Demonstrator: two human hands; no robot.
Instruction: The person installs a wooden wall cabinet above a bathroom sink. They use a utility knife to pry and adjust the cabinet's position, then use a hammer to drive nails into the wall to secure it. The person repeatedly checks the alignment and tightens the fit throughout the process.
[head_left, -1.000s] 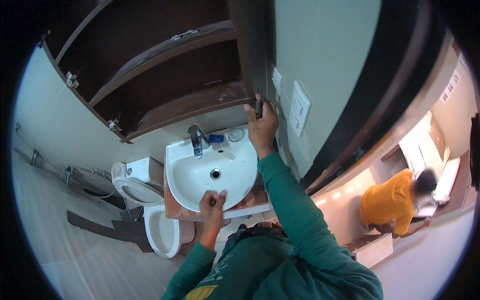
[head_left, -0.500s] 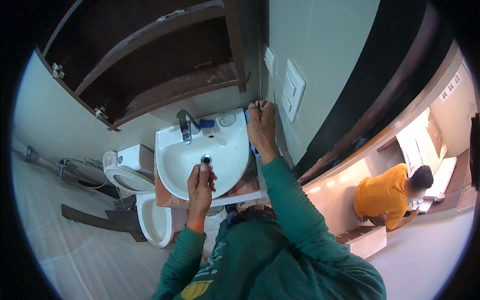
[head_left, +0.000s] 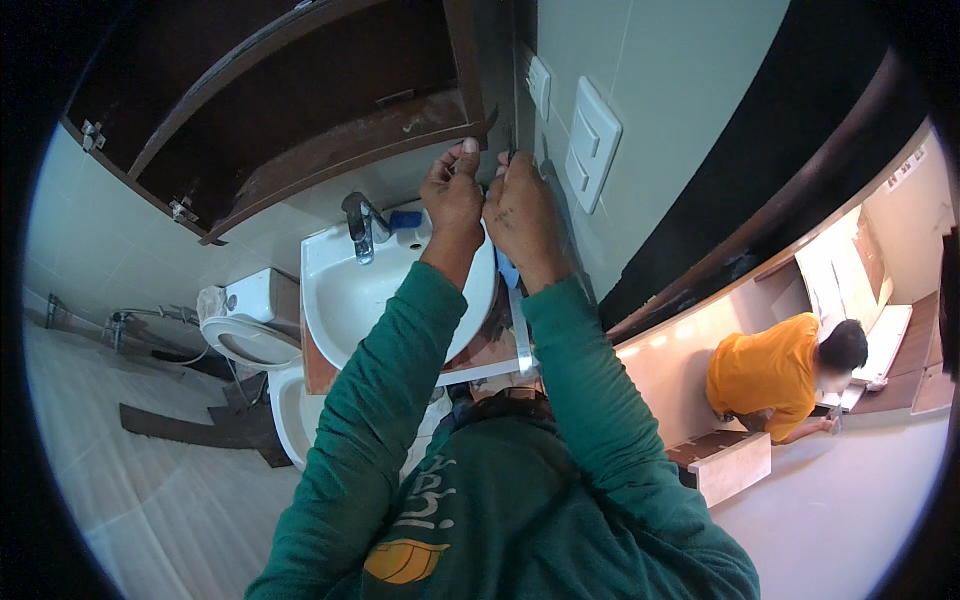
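Observation:
Both my hands are raised side by side at the back right of the white sink (head_left: 335,290), just under the cabinet's lower right corner. My left hand (head_left: 455,200) has thumb and fingers pinched together near the cabinet frame; whatever lies between them is too small to make out. My right hand (head_left: 520,215) is closed by the tiled wall, a thin dark tip poking up at its fingertips. What that tip belongs to is hidden by the hand. Behind the basin stand a chrome faucet (head_left: 364,232) and a small blue block (head_left: 405,219).
An open dark wooden cabinet (head_left: 300,150) hangs above the sink. White switch plates (head_left: 593,145) sit on the right wall. A toilet (head_left: 265,300) stands at left. Beyond the dark door frame, a person in an orange shirt (head_left: 765,375) crouches by a drawer (head_left: 735,468).
My left hand has moved up from over the basin to beside my right hand. My right hand has risen slightly. Beyond the doorway, the other person's arm has shifted.

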